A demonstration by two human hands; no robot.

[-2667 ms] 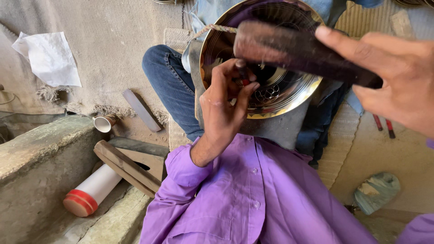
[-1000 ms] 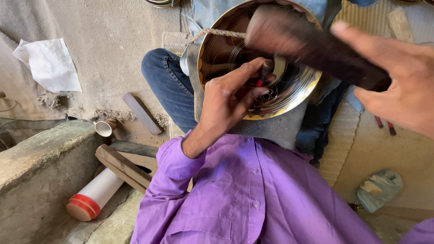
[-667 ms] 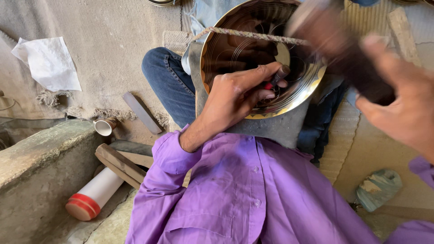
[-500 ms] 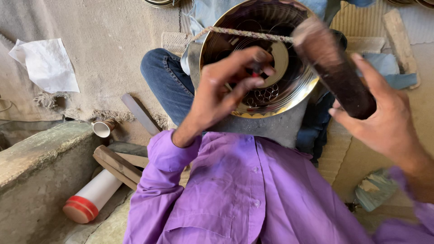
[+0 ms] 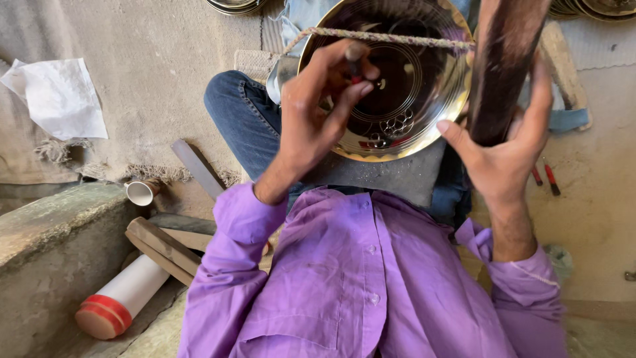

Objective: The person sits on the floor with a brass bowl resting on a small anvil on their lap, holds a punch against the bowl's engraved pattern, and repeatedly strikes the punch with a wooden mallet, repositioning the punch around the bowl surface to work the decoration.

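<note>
A shiny brass bowl [image 5: 424,86] with engraved rings rests on my lap, held in place by a twisted cord [image 5: 397,38] across its top. My left hand [image 5: 318,113] pinches a small dark punch tool [image 5: 354,56] with its tip against the bowl's inside. Beside the bowl's right rim, my right hand [image 5: 507,142] grips a thick dark wooden mallet [image 5: 500,66], held upright. A grey pad [image 5: 397,176] lies under the bowl, and I wear a purple shirt [image 5: 358,278] and blue jeans [image 5: 242,116].
A white cylinder with a red end [image 5: 119,301], wooden sticks [image 5: 162,248] and a small cup [image 5: 140,192] lie at left by a stone block [image 5: 53,245]. White paper [image 5: 59,96] lies on the floor. Red-handled tools [image 5: 544,178] lie at right. More brass dishes [image 5: 235,5] show at the top.
The mallet swung from lying across the bowl to upright at its right rim. My left hand shifted slightly up inside the bowl with the punch.
</note>
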